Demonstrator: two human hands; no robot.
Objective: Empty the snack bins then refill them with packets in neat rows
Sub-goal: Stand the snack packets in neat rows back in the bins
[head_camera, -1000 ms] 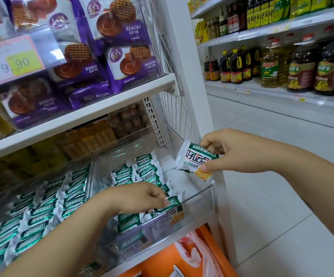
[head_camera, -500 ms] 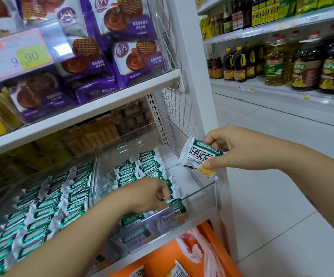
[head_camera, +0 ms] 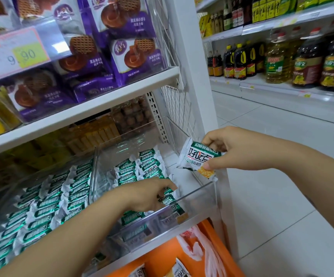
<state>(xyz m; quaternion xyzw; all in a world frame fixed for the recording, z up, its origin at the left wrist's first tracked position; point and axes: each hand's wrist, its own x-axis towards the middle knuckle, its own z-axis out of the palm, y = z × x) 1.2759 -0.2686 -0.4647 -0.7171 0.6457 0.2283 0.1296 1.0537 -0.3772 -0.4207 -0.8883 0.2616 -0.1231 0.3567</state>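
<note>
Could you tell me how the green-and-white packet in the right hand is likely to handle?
The packet is probably light: the right hand pinches it with fingertips alone. Its glossy wrapper looks slippery, so stacked ones may slide. The crimped ends seem floppy; the biscuit pictured on it suggests a stiff, breakable middle.

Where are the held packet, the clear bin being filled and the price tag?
held packet (head_camera: pixel 199 156), head view, its white printed front.
clear bin (head_camera: pixel 202 200), head view, its front wall.
price tag (head_camera: pixel 25 54), head view, its yellow patch.
</note>
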